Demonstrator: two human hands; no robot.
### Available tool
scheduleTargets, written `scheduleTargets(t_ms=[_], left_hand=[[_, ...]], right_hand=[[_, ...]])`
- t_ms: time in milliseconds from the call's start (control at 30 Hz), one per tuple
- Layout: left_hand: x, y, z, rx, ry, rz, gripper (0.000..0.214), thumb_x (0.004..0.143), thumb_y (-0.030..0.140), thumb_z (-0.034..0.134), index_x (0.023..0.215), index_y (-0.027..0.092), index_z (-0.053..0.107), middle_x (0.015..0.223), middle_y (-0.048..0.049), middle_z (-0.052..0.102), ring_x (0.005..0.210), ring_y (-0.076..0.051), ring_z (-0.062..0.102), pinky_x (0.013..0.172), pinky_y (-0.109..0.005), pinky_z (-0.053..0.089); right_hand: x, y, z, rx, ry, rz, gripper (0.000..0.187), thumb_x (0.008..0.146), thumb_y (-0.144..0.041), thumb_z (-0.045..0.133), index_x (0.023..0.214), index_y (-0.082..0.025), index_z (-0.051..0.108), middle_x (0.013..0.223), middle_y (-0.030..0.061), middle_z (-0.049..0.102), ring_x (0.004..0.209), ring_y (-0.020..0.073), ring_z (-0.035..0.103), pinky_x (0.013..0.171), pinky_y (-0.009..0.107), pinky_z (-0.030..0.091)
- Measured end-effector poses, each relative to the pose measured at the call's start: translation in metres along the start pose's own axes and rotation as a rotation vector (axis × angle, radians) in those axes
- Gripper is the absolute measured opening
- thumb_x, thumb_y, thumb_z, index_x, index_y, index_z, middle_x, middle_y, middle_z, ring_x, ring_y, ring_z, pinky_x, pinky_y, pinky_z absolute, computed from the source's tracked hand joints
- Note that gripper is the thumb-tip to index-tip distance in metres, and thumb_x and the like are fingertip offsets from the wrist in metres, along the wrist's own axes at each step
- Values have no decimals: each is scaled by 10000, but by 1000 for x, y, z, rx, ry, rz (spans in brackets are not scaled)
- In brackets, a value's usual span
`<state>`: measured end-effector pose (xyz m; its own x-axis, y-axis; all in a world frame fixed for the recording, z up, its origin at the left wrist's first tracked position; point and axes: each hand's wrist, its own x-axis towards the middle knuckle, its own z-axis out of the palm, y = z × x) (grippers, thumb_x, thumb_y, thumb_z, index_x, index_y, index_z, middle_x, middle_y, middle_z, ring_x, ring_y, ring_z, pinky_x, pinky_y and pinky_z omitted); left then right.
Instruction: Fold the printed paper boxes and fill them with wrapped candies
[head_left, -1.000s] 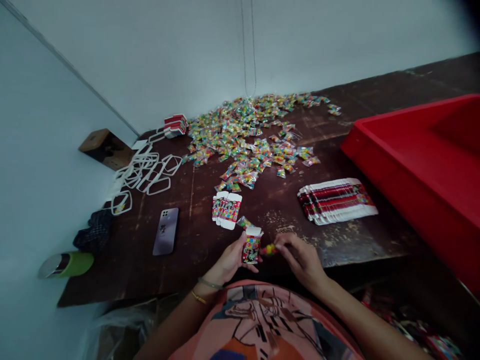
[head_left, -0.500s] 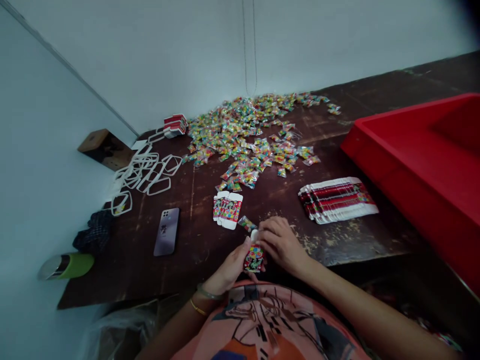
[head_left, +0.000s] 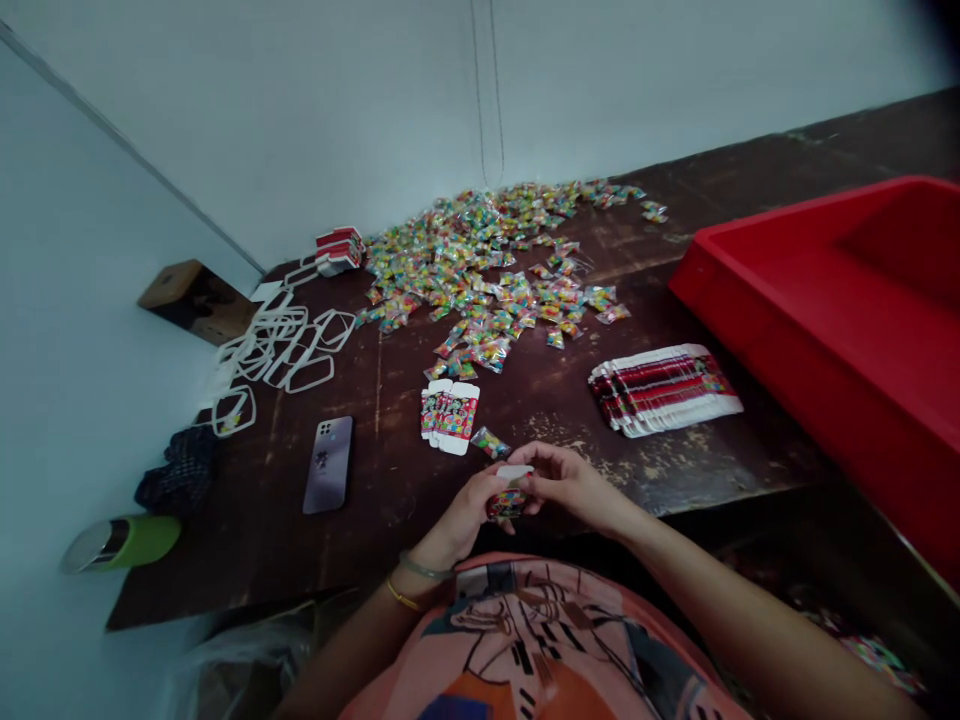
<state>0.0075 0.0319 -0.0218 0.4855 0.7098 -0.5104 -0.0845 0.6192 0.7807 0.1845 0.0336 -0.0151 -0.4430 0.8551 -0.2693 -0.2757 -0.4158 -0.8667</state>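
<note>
Close to my body, a small printed candy box point(head_left: 507, 502) with a white flap is held between both hands. My left hand point(head_left: 472, 505) grips it from the left, thumb near the top. My right hand point(head_left: 559, 482) closes on its right side, fingers at the flap end. Just beyond my fingers lies one clear packet of colourful candies point(head_left: 490, 442). Left of that packet rests a small stack of flattened printed boxes point(head_left: 451, 415). What is inside the held box is hidden.
A large heap of candy packets point(head_left: 480, 265) spreads along the wall. To the right lie a row of folded boxes point(head_left: 664, 390) and a red tray point(head_left: 840, 300). At left are white frames point(head_left: 311, 372), a phone point(head_left: 328, 465), a green-sided cup point(head_left: 150, 540) and a cardboard box point(head_left: 196, 300).
The held box has tilted, so its white flap end now faces up more. My right hand has lowered its fingers around the box's right side. The view has shifted slightly.
</note>
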Motion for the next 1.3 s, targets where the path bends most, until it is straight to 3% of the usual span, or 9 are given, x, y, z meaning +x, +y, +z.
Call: scheduleTargets(t_ms=[100, 300, 467, 600, 700, 800, 967, 1233, 1300], left_hand=[[1, 4, 3, 91, 22, 70, 420, 725, 280, 561, 1119, 147, 623, 888, -58, 636, 777, -164, 562, 530, -199, 440], [4, 4, 0, 69, 102, 65, 368, 763, 335, 578, 1068, 137, 635, 912, -73, 648, 795, -175, 568, 531, -196, 440], [4, -3, 7, 50, 40, 54, 406, 807, 408, 499, 1054, 125, 653, 836, -78, 657, 721, -180, 572, 479, -209, 418], [6, -2, 10, 213, 85, 115, 305, 756, 328, 563, 956, 130, 680, 817, -50, 625, 722, -157, 534, 509, -203, 416], [8, 2, 9, 181, 76, 64, 280, 754, 312, 553, 923, 123, 671, 782, -45, 600, 719, -152, 522, 533, -211, 429], [7, 6, 8, 73, 46, 46, 316, 765, 327, 560, 988, 128, 662, 818, -57, 613, 768, -168, 542, 577, -234, 460], [1, 1, 4, -78, -149, 25, 427, 800, 328, 596, 1185, 144, 588, 1048, -116, 633, 926, -225, 586, 653, -281, 500], [-1, 0, -4, 120, -123, -33, 517, 804, 435, 633, 1240, 165, 562, 1035, -97, 630, 870, -196, 599, 580, -237, 505], [0, 2, -7, 118, -101, -48, 518, 799, 446, 634, 1230, 166, 568, 995, -85, 628, 817, -182, 602, 558, -242, 513]], right_hand=[[2, -3, -1, -123, 61, -52, 286, 736, -346, 712, 934, -176, 593, 847, -9, 615, 586, 79, 551, 546, 221, 509], [-7, -4, -5, -715, 261, -407, 165, 836, -211, 585, 984, -202, 657, 968, 43, 639, 836, 155, 597, 779, 298, 484], [-12, 2, -3, -394, 130, -158, 177, 855, -284, 571, 988, -184, 633, 774, 5, 640, 571, 107, 547, 527, 219, 460], [-14, 0, -1, -587, 181, -317, 159, 865, -230, 559, 941, -190, 693, 851, 31, 648, 747, 139, 592, 670, 250, 480], [-16, -7, -3, -682, 80, -393, 210, 902, -272, 537, 968, -205, 725, 897, 52, 657, 841, 156, 604, 774, 283, 477], [-14, -11, -8, -597, 52, -357, 236, 898, -343, 560, 997, -215, 731, 964, 61, 661, 879, 161, 612, 783, 287, 487], [-6, -11, -16, -477, 83, -247, 234, 828, -387, 647, 944, -211, 749, 904, 55, 669, 797, 156, 624, 657, 256, 502], [0, 11, -18, -349, 155, -180, 282, 780, -441, 679, 851, -179, 753, 813, 40, 658, 636, 127, 598, 566, 247, 505], [-4, 17, -16, -431, 205, -260, 263, 822, -416, 641, 883, -188, 755, 841, 52, 667, 703, 147, 619, 642, 275, 522]])
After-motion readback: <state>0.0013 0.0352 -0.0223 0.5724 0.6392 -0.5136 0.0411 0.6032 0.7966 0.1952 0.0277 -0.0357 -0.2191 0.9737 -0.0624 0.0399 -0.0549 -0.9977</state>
